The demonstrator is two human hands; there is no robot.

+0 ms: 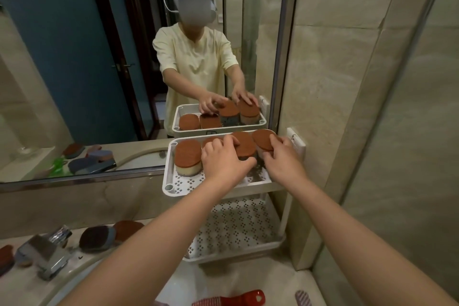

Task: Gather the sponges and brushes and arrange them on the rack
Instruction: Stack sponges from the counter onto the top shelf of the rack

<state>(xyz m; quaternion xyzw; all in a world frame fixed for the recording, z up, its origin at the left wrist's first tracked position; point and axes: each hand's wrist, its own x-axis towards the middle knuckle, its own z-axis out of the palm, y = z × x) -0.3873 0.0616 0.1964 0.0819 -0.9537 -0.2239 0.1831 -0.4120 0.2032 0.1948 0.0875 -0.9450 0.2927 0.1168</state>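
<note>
Squaring up the sponges (188, 154) along the rack's (166, 182) top-shelf back edge. The left hand (223, 160) grips a middle sponge (247, 145), and the right hand (284, 160) pinches the rightmost sponge (263, 139). Next, likely, fetching the brushes (98, 238) off the countertop (17, 285).

The white rack (171, 181) sits beside the mirror (74, 57), and four brown-topped sponges (188, 154) stand in a row on its perforated top tier. On the counter (17, 290) below are a faucet (47, 256), a dark brush (98, 238) touching a brown sponge (128, 230), and, nearer, a red brush (231, 299).
</note>
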